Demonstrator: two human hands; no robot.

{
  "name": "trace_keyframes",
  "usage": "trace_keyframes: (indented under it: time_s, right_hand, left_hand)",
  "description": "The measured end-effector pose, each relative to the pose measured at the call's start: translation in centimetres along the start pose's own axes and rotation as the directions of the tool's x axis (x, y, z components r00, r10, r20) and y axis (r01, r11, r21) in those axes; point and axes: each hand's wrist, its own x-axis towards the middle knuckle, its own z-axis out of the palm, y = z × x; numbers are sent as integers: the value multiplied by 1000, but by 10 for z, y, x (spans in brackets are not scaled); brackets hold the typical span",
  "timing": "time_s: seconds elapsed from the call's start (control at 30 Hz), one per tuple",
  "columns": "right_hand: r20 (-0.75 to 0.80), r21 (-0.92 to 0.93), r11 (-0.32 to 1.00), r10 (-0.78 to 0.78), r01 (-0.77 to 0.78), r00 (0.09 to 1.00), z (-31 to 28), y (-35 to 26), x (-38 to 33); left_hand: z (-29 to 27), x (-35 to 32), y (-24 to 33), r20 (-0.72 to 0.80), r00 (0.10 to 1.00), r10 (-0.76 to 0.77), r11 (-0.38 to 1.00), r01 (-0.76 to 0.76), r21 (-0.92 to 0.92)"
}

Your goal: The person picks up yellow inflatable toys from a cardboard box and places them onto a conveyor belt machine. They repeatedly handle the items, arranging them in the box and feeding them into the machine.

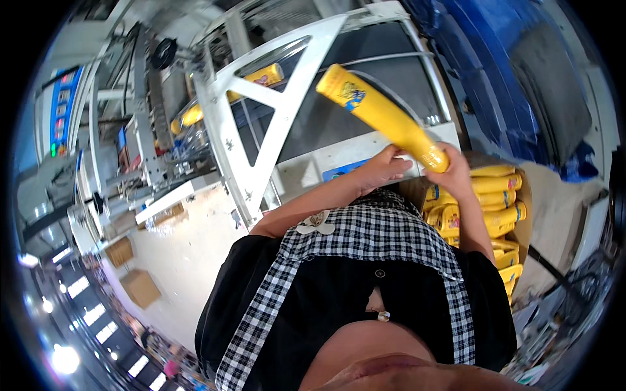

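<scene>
A long yellow tube-shaped item (378, 117) with a blue cartoon print slants up and left in front of me; its exact kind is not clear. My right hand (454, 171) is closed round its lower, near end. Beside that end, my left hand (381, 171) has its thumb and fingers apart and holds nothing I can see. Whether its fingertips touch the item is hard to tell. Below my right forearm, a cardboard box (527, 238) holds several similar yellow items (499, 201), partly hidden by the arm.
Ahead lies a machine's dark belt (365, 85), edged by a white metal frame (287, 98). Another yellow item (264, 75) rests inside the machine. A control panel (63, 111) with lights is far left. Blue plastic sheeting (482, 78) hangs at the right. A carton (140, 289) stands on the floor.
</scene>
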Motion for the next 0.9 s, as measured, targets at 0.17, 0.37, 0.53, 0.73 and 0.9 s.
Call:
trace_keyframes:
  time_s: [0.17, 0.37, 0.53, 0.73, 0.9]
  right_hand:
    - [-92, -579, 801, -249, 152, 964, -57, 19, 56]
    - [-78, -770, 624, -305, 137, 949, -112, 13, 122]
    - [2, -796, 581, -280, 171, 960, -130, 7, 170]
    - [75, -743, 612, -328, 272, 942, -129, 12, 226]
    - [106, -688, 658, -327, 307, 939, -113, 13, 256]
  left_hand:
    - [-8, -26, -13, 184, 975, -128, 967, 81, 243]
    - [-4, -46, -33, 251, 963, -98, 941, 8, 338]
    - [11, -62, -27, 228, 970, -80, 982, 38, 183]
    - [13, -58, -31, 226, 973, -53, 969, -4, 246]
    - [25, -67, -7, 165, 976, -140, 959, 92, 267]
